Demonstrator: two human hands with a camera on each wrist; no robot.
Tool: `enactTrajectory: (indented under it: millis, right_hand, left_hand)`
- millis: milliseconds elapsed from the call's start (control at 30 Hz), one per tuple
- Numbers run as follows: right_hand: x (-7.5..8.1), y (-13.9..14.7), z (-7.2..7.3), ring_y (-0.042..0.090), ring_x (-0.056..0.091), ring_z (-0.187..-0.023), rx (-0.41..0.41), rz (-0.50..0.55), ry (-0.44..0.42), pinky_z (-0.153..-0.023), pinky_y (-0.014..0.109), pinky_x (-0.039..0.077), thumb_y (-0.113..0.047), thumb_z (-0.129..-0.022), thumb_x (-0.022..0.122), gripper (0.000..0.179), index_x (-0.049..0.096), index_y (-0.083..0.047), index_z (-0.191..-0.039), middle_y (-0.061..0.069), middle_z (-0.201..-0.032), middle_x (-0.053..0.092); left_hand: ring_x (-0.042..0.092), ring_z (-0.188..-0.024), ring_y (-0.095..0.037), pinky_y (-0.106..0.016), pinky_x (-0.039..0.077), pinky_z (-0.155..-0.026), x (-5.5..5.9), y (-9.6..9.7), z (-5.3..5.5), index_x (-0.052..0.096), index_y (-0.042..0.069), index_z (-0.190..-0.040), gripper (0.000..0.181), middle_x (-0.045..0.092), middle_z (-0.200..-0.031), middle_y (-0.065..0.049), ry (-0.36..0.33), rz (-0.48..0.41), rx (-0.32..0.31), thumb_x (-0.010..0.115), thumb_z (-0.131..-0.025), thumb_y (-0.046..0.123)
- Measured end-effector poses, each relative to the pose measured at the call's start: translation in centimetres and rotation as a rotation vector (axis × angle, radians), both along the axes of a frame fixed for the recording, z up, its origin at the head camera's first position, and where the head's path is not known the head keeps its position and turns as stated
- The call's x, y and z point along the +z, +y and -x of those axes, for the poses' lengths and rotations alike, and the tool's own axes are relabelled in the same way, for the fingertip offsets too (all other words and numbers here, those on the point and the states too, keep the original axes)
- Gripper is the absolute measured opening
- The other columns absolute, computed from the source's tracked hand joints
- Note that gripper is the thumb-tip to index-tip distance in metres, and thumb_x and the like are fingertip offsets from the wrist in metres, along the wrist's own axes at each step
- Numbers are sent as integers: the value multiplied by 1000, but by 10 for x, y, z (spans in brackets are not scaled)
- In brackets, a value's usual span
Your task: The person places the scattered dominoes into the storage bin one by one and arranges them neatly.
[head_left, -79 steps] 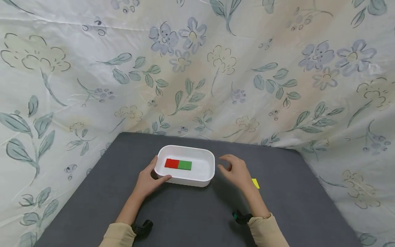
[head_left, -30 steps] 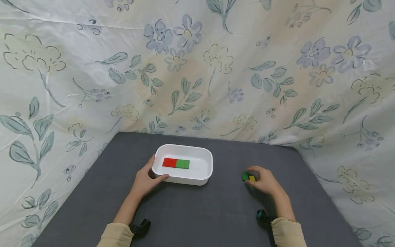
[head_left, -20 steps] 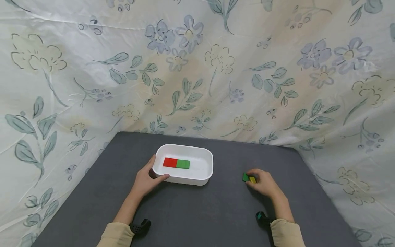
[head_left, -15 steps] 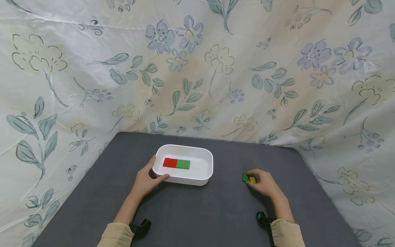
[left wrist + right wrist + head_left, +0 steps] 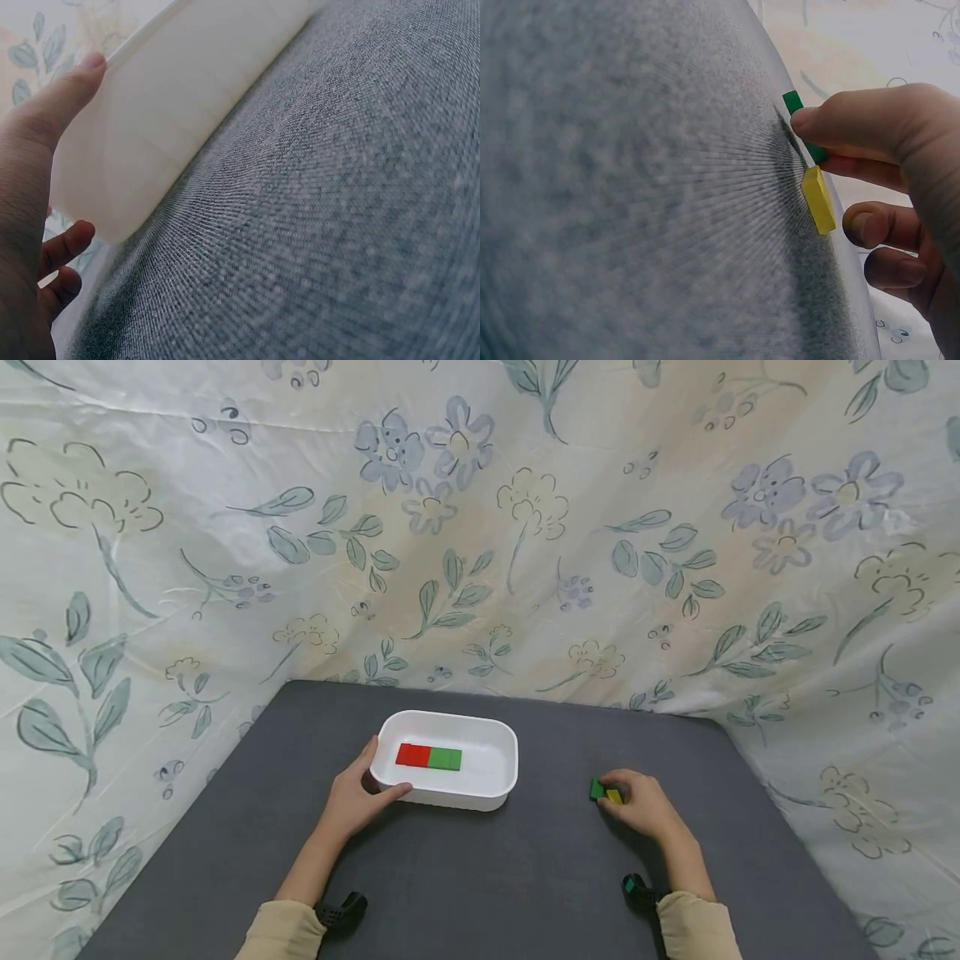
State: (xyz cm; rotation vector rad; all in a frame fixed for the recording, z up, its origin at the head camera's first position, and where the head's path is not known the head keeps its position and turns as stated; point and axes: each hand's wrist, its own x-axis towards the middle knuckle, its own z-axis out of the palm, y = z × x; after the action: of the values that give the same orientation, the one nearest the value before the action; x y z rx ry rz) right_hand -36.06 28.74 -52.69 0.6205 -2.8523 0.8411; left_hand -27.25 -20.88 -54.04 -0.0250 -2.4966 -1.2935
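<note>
A white rectangular box (image 5: 487,766) stands on the dark cloth. My left hand (image 5: 352,797) grips its left end, thumb over the front rim, fingers at the side. Inside lie red pieces (image 5: 413,755) and green pieces (image 5: 446,759), flat and side by side. Off to the right, thumb and index finger of my right hand (image 5: 643,803) pinch a small green block (image 5: 793,100), partly hidden by the thumb in the right wrist view. Just beside it, a yellow block (image 5: 818,199) rests on the cloth, near the other curled fingers.
A dark grey cloth (image 5: 480,877) covers the table. Behind it and along both sides hangs a pale floral curtain (image 5: 480,568). Each wrist wears a black band, the left one (image 5: 343,912) and the right one (image 5: 640,893).
Since the oldest frame my right hand has moved right from beside the box and taken hold of the green block. Over the last second the hands have hardly moved; the left still grips the box.
</note>
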Motion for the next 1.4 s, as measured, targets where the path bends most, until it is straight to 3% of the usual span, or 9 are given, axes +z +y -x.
enactTrajectory:
  millis: [400,667,900,1167,1400]
  right_hand:
    - [8,4,0,11,57,-49,-24,53,-21,-48,30,47,-14,-92,82,37,73,-4,-126,17,-116,75]
    - [22,6,-5,8,50,-48,4,87,122,-44,29,43,-13,-90,84,37,75,-6,-125,19,-127,72]
    - [33,3,-8,7,47,-46,-2,96,167,-43,29,42,-13,-91,84,39,74,-6,-128,18,-127,73]
    - [34,-14,-8,6,47,-46,21,144,201,-42,27,40,-12,-90,84,38,75,-3,-127,19,-130,71]
    - [34,-42,0,3,46,-45,86,184,207,-43,26,41,-12,-90,85,38,76,-5,-126,18,-131,72]
  left_hand:
    - [51,-145,-34,-53,52,-109,1,5,-5,27,3,-167,112,32,-172,-14,21,-5,1,91,-84,43]
    - [49,-147,-37,-54,51,-110,1,6,-7,27,2,-167,113,32,-172,-15,23,3,8,90,-84,45]
    - [47,-149,-37,-54,50,-111,2,9,-9,27,2,-167,113,32,-172,-15,21,9,17,90,-84,45]
    - [39,-155,-37,-53,44,-115,1,10,-12,27,2,-167,113,32,-172,-15,23,21,22,90,-84,46]
    - [43,-153,-37,-54,47,-113,-3,13,-15,28,2,-167,113,32,-171,-15,20,22,34,90,-84,48]
